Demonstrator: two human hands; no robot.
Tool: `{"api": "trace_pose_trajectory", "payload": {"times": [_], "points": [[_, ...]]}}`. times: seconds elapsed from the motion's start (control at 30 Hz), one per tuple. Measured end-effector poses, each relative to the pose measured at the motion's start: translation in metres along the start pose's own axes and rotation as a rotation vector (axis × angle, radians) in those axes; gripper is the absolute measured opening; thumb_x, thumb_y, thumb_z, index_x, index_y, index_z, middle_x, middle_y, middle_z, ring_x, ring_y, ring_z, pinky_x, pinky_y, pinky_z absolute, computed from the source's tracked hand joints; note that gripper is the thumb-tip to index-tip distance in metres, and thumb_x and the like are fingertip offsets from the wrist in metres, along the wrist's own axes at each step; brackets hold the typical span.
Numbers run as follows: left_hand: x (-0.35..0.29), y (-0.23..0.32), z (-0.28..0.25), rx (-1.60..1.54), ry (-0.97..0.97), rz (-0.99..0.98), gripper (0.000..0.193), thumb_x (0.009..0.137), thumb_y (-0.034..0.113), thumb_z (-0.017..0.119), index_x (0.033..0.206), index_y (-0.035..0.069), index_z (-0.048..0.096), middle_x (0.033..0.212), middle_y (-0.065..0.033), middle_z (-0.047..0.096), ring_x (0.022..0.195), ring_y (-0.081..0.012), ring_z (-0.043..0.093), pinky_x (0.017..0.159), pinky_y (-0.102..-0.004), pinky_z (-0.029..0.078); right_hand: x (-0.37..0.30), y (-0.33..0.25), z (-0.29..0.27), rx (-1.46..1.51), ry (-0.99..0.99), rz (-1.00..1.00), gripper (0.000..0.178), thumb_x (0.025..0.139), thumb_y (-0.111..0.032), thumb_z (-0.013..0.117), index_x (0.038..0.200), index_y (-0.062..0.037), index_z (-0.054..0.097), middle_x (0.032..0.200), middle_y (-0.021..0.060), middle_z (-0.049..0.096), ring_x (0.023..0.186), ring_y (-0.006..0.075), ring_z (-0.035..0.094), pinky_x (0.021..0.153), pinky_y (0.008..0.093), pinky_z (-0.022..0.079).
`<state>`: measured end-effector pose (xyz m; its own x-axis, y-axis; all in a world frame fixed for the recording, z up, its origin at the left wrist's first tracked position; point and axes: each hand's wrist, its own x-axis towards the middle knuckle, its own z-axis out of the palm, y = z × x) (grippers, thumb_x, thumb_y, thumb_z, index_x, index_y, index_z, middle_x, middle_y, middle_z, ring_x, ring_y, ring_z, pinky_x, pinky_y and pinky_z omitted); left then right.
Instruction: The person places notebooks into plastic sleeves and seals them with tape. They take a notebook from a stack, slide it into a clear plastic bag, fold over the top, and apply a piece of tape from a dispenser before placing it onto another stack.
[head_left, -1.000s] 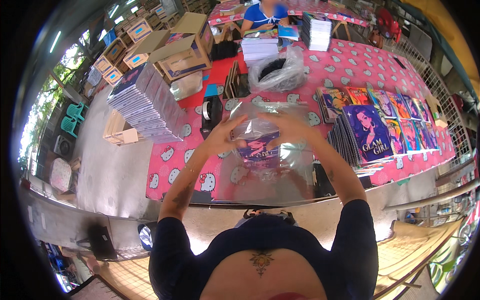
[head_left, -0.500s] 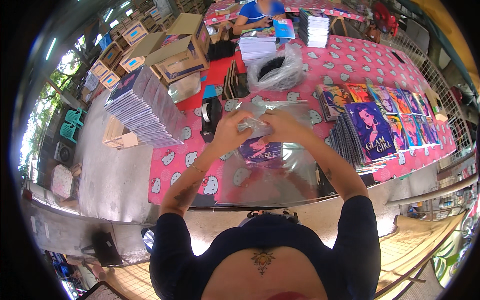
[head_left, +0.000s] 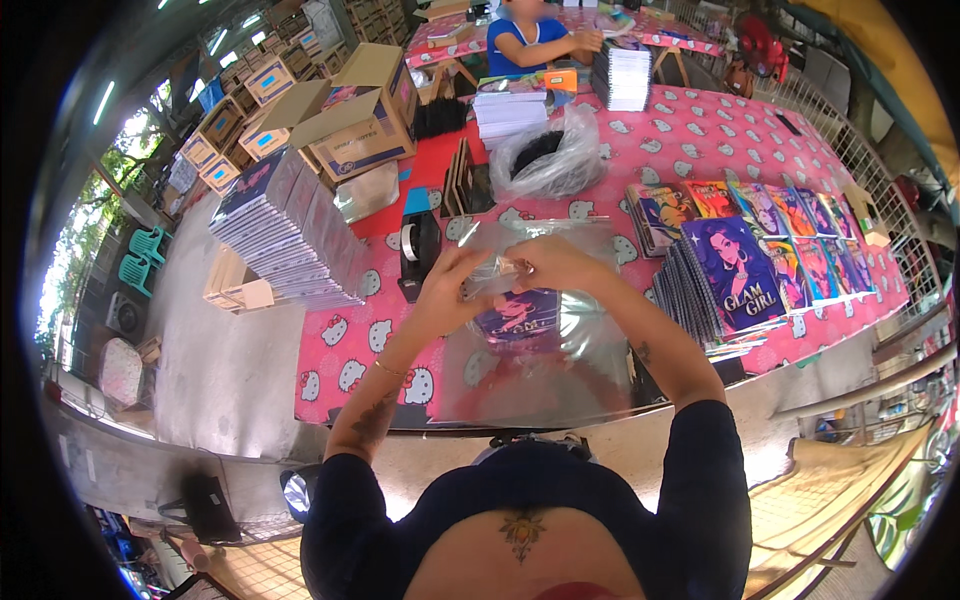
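Your purple notebook (head_left: 522, 318) lies in front of you on the pink table (head_left: 690, 130), just below and between your two hands, at the clear plastic (head_left: 590, 375) that spreads around it; whether it sits inside or on top, you cannot tell from here. Your left hand (head_left: 446, 292) curves in at its upper left, thumb and fingers apart in a loose C, the thumb close to the cover. Your right hand (head_left: 560, 264) bends over its upper right edge, fingers curled in and tips close together at the plastic; whether they pinch it cannot be told. Both forearms reach forward with the elbows out, and your hands hide the notebook's top edge.

Just left of your left hand stands the tape dispenser (head_left: 420, 262); farther left is a tall stack of notebooks (head_left: 290, 235), with an open carton (head_left: 365, 135) beyond. Past your hands sits a clear bag (head_left: 575, 165) with something black in it. Right of your right forearm lean the spiral notebooks (head_left: 735, 275), beside rows of colourful ones (head_left: 790, 215). Across the table a co-worker (head_left: 520, 50) in blue reaches toward another stack (head_left: 628, 82)
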<state>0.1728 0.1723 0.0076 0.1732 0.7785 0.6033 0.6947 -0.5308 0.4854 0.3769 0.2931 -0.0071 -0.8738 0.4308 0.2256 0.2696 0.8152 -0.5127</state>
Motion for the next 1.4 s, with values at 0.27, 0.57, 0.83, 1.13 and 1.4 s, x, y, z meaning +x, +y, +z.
{"api": "trace_pose_trajectory", "payload": {"times": [0.27, 0.57, 0.83, 1.13, 1.4], "points": [[0.001, -0.026, 0.007, 0.012, -0.166, -0.164, 0.043, 0.076, 0.02, 0.08, 0.112, 0.002, 0.066, 0.082, -0.0107, 0.065, 0.073, -0.0283, 0.063, 0.071, -0.0383, 0.05, 0.007, -0.01, -0.01, 0.022, -0.015, 0.173, 0.062, 0.07, -0.022, 0.083, 0.122, -0.006, 0.051, 0.081, 0.0115, 0.067, 0.082, 0.0301, 0.067, 0.072, 0.0392, 0.049], [0.013, -0.089, 0.023, -0.472, -0.463, -0.591, 0.059, 0.077, 0.032, 0.08, 0.123, 0.001, 0.06, 0.099, -0.0104, 0.068, 0.082, -0.0224, 0.064, 0.081, -0.0326, 0.047, -0.006, 0.016, 0.0, 0.336, 0.107, 0.379, 0.068, 0.073, -0.022, 0.085, 0.13, -0.0035, 0.053, 0.099, 0.0117, 0.067, 0.09, 0.0209, 0.064, 0.077, 0.0324, 0.049], [0.04, -0.109, 0.044, -0.697, -0.246, -0.788, 0.038, 0.086, 0.029, 0.073, 0.11, 0.0, 0.07, 0.094, -0.006, 0.071, 0.086, -0.0188, 0.066, 0.081, -0.0317, 0.049, -0.009, 0.035, 0.027, 0.621, 0.265, 0.376, 0.045, 0.082, -0.025, 0.078, 0.119, -0.0025, 0.065, 0.09, 0.0089, 0.071, 0.079, 0.0128, 0.064, 0.069, 0.0278, 0.05], [-0.089, -0.221, -0.014, -0.554, 0.198, -1.198, 0.028, 0.084, 0.023, 0.073, 0.097, -0.001, 0.071, 0.082, -0.0061, 0.071, 0.068, -0.0153, 0.064, 0.062, -0.0287, 0.05, -0.009, 0.03, 0.037, 0.628, 0.362, 0.417, 0.034, 0.087, -0.018, 0.07, 0.116, -0.0031, 0.064, 0.09, 0.0073, 0.07, 0.081, 0.0122, 0.063, 0.073, 0.0277, 0.049], [-0.144, -0.195, 0.023, -0.681, 0.633, -1.064, 0.014, 0.085, 0.017, 0.071, 0.083, 0.003, 0.071, 0.074, -0.0097, 0.07, 0.074, -0.022, 0.069, 0.063, -0.0346, 0.051, -0.009, 0.03, 0.037, 0.608, 0.355, 0.427, 0.034, 0.087, -0.018, 0.07, 0.116, -0.0021, 0.064, 0.087, 0.006, 0.068, 0.078, 0.0119, 0.06, 0.071, 0.0281, 0.048]]}}
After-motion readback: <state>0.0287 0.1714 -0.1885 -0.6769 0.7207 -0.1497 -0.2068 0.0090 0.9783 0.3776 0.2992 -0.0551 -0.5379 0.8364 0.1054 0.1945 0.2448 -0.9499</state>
